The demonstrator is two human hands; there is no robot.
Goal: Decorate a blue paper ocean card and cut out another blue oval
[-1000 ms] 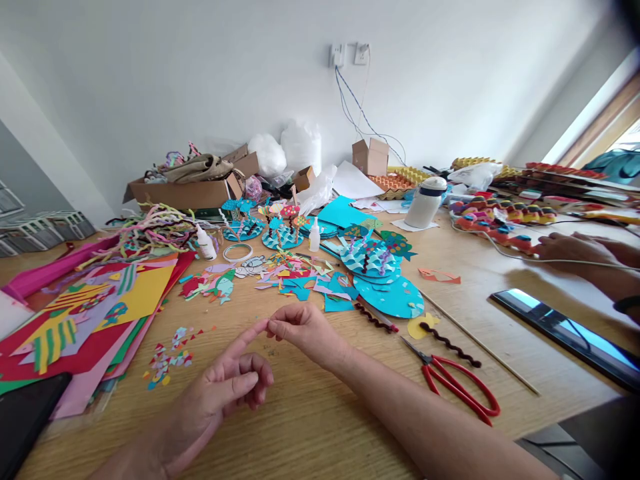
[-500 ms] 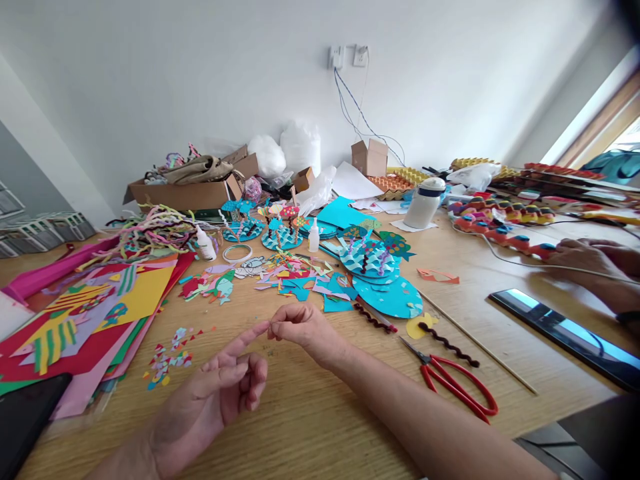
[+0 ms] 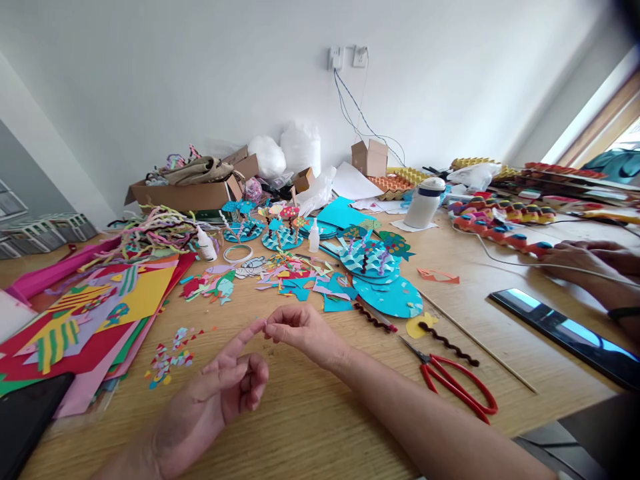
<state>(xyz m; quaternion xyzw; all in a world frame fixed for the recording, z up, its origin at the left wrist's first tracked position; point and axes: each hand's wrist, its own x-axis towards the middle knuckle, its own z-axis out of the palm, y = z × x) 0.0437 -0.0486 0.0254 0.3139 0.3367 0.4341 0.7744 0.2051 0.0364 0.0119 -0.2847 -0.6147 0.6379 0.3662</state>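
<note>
My left hand (image 3: 210, 393) is palm up over the front of the table, index finger stretched out and the other fingers loosely curled. The thumb and index finger of my right hand (image 3: 305, 333) are pinched at the tip of that left index finger. Whatever lies in the pinch is too small to make out. To the left of my hands are tiny coloured paper bits (image 3: 173, 357). Beyond them lie paper fish cutouts (image 3: 223, 287) and blue paper scraps (image 3: 337, 300). Right of my right arm rest red-handled scissors (image 3: 450, 380) and a dark wavy pipe cleaner (image 3: 453, 345).
Blue discs with paper fish standing on them (image 3: 367, 260) are farther back, near glue bottles (image 3: 313, 237). Coloured paper sheets (image 3: 150, 287) lie left. A wooden stick (image 3: 480, 343) and a black phone (image 3: 560, 333) lie right, below another person's hands (image 3: 585, 260).
My pinched right fingers have shifted slightly left along with the left fingertip. The other person's hand at the right has moved slightly. Everything else looks the same.
</note>
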